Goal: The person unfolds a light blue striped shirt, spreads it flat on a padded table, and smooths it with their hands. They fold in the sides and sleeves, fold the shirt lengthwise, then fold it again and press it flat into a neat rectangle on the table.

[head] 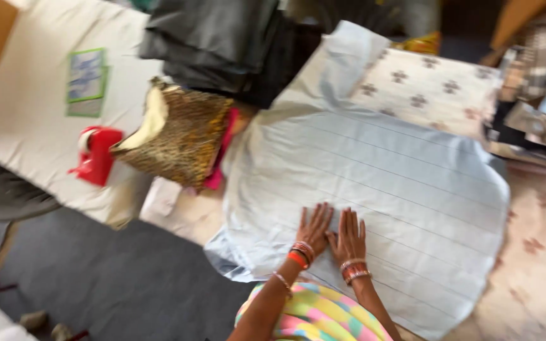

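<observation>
The whole view is smeared by motion, so fine detail is lost. The pale blue striped cloth (374, 183) covers whatever lies beneath it, and its lower end runs off the bottom edge. The print on the green-bordered paper sheets (86, 82) is too blurred to make out. The stack of dark folded fabric (216, 44) is cut by the top edge. At far right, the jumble of patterned cloths (538, 82) blurs together and leaves the frame.

Pale blue cloth (380, 183) with thin dark stripes, spread flat and wide, near edge slightly rumpled.
</observation>
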